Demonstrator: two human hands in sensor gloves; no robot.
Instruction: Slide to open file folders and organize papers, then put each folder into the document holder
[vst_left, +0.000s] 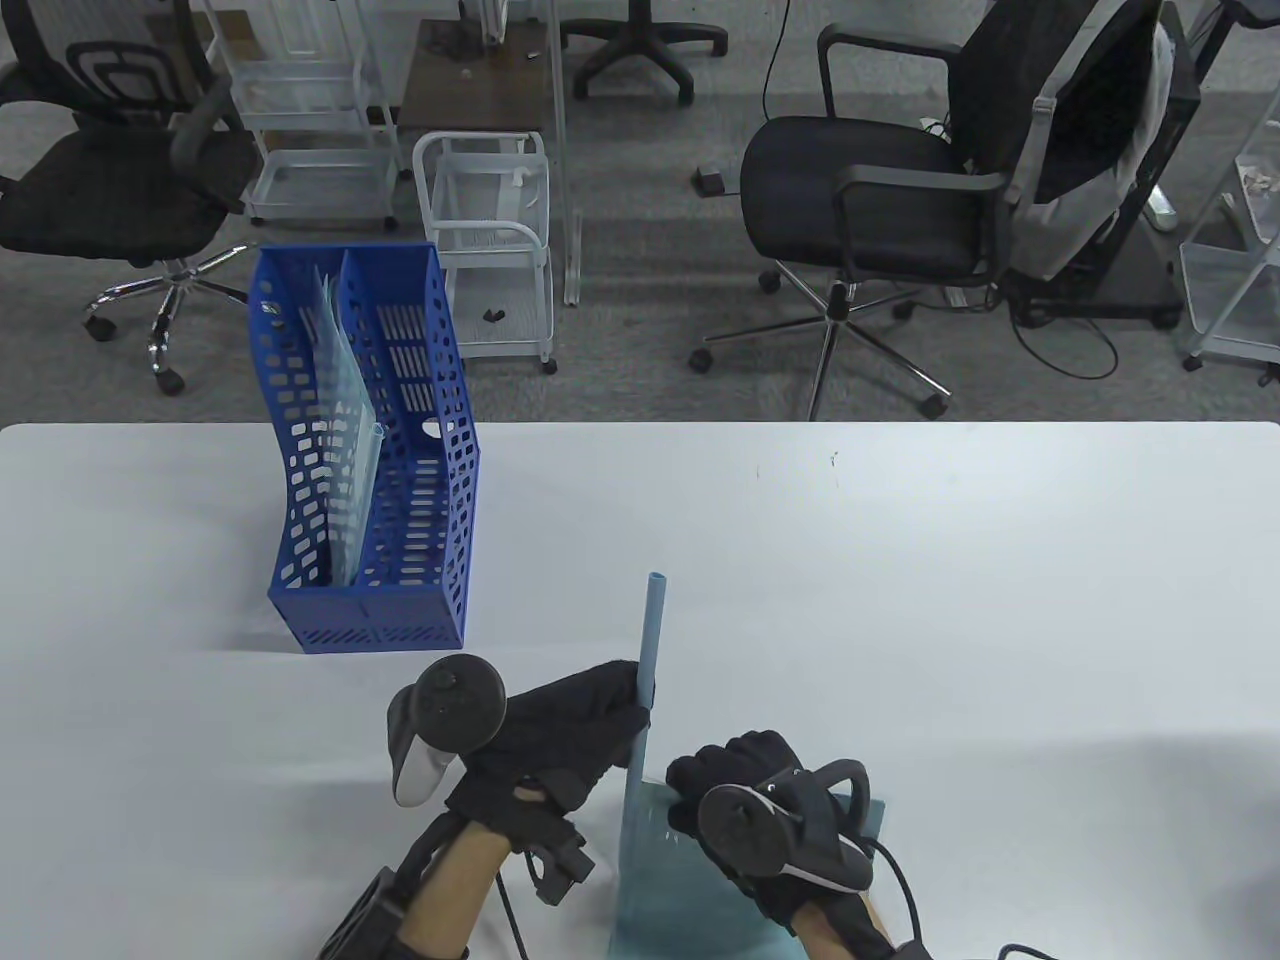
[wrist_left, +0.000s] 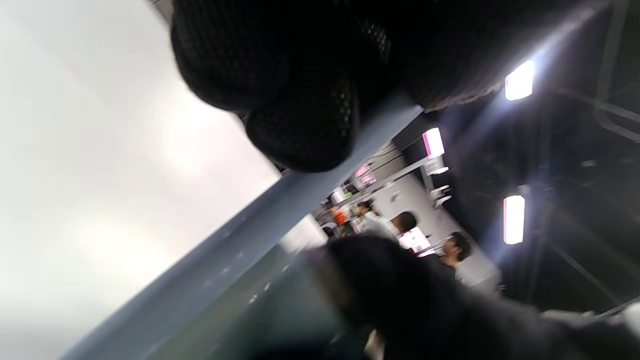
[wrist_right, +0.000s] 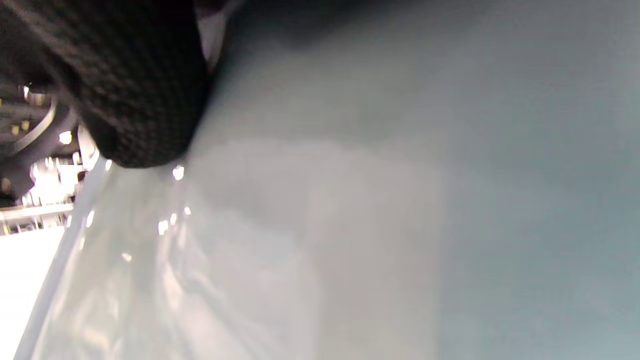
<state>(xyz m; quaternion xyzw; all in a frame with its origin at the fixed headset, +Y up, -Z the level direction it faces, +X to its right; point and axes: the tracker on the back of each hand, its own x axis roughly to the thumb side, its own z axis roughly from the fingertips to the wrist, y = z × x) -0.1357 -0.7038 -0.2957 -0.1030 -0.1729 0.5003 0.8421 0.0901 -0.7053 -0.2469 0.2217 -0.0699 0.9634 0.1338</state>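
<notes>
Your left hand (vst_left: 570, 725) grips the blue slide bar (vst_left: 647, 660) while your right hand (vst_left: 745, 790) pins the folder (vst_left: 660, 880) on the desk (vst_left: 900, 600).

Perforated blue document holder (vst_left: 405, 560), pale blue slide bar (vst_left: 648, 640), black gloves (vst_left: 570, 715)

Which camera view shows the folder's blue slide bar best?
The table view: the slide bar shows nearly end to end, the left hand gripping it. The left wrist view gives a blurred stretch; the right wrist view shows only the cover.
</notes>
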